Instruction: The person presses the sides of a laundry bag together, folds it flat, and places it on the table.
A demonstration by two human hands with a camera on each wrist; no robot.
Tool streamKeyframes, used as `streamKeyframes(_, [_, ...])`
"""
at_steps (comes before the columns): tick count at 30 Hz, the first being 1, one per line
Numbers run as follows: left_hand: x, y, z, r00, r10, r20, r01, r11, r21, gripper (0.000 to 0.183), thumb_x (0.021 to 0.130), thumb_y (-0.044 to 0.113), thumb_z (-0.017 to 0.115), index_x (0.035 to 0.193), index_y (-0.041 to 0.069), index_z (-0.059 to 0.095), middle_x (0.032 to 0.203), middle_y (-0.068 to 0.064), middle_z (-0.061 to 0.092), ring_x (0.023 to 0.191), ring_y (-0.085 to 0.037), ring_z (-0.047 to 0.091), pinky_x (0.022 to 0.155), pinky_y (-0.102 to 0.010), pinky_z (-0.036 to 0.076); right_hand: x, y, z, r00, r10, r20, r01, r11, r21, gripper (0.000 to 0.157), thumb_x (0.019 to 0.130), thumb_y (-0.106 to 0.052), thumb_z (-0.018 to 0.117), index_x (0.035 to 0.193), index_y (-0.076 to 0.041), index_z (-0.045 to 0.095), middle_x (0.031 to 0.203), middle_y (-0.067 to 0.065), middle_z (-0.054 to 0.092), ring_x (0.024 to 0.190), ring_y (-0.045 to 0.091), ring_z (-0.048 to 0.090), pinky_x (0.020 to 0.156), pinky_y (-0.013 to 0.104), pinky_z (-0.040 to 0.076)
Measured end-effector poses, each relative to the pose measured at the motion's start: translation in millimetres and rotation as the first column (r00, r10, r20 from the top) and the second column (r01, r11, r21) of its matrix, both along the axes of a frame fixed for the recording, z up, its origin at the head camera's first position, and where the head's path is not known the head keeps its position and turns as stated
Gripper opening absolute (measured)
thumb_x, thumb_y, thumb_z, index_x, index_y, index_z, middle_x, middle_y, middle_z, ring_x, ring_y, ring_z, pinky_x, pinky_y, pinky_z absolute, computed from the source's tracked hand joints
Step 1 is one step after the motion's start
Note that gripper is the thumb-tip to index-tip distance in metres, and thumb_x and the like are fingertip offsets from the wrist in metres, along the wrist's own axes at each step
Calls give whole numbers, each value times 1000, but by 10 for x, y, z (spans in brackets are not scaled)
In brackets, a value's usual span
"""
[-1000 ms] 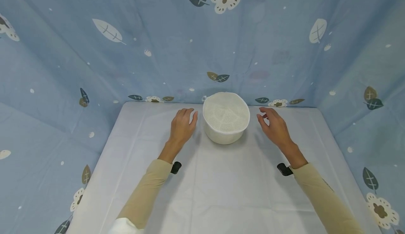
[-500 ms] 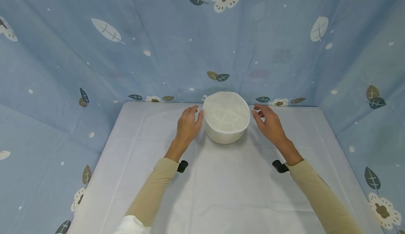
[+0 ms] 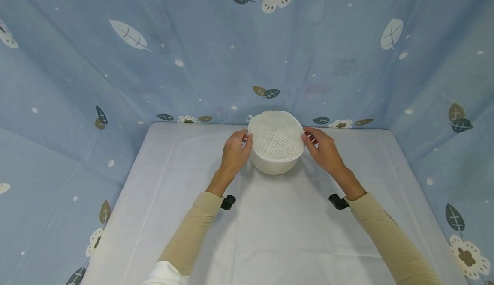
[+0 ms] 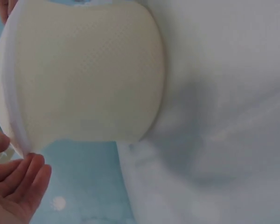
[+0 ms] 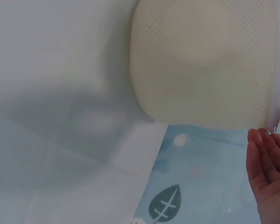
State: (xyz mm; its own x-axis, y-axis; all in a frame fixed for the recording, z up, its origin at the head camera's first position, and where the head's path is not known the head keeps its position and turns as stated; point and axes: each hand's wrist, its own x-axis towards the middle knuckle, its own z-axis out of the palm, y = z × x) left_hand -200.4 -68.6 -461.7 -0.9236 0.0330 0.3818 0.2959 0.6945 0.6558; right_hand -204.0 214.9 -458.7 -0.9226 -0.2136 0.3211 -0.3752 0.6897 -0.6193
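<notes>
White mesh container [image 3: 276, 144] on desk [image 3: 281, 220], left hand [image 3: 236, 150] and right hand [image 3: 323, 148] pinching rim [image 3: 275, 160] from opposite sides, blue cloth [image 3: 216, 58] behind.

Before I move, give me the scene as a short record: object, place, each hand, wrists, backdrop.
Object: white mesh container, upright
Place: on the white tabletop, near its far edge
Left hand: pinches the rim on its left side
Right hand: pinches the rim on its right side
Wrists: a small black device at each
Backdrop: blue cloth printed with leaves and flowers
</notes>
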Motion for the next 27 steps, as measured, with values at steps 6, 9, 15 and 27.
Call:
streamKeyframes(6, [1,32,48,996,-7,88,-17,965,261,29,91,12,63,113,-6,64,91,-11,65,82,-19,65,71,-25,55,4,-16,37,1000,11,-7,-11,998,-60,37,93,-24,62,125,-5,58,108,9,64,91,19,62,74,36,55])
streamKeyframes(9, [-2,41,69,988,1,155,-57,932,359,28,89,12,66,112,-4,66,91,-10,67,82,-18,65,71,-25,54,1,-25,46,1000,6,1,-6,994,-111,35,90,-20,65,122,-4,60,105,9,65,87,19,65,71,30,56])
streamKeyframes(15, [-3,43,92,965,10,263,-126,895,427,25,86,16,70,108,3,69,89,-6,68,82,-17,64,71,-25,54,15,-29,99,994,-20,106,41,979,-199,35,88,-17,68,120,-4,61,104,11,66,85,22,67,65,21,55])
streamKeyframes(27, [132,14,154,934,-55,353,-150,836,528,24,85,17,72,105,5,69,89,-7,66,81,-17,63,67,-25,55,99,29,137,941,28,338,109,918,-381,42,88,-26,68,123,-4,59,109,16,61,85,15,66,70,26,56])
